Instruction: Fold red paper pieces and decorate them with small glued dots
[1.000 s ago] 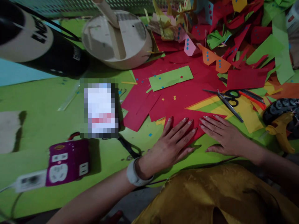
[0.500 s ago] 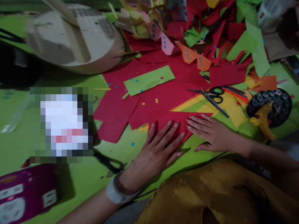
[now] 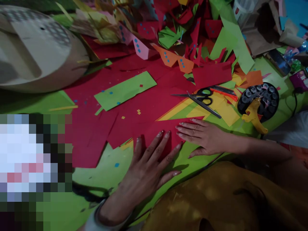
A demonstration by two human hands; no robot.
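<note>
Your view is swinging right while your left hand (image 3: 144, 171) and right hand (image 3: 207, 136) are staying flat, grip outstretched and empty, apparently steadying red paper (image 3: 168, 124) beneath on the desk (image 3: 104, 157).

Green table (image 3: 57, 213) beneath red paper (image 3: 154, 101), a small blue scrap (image 3: 116, 165) and a round black tray (image 3: 272, 106).

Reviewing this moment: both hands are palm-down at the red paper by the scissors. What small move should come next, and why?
I'd probably slide the right hand lightly outward along the red paper, bracing with the left hand: both hands' fingers rest on it, neither grips a tool, and the scissors lie apart from them.
</note>
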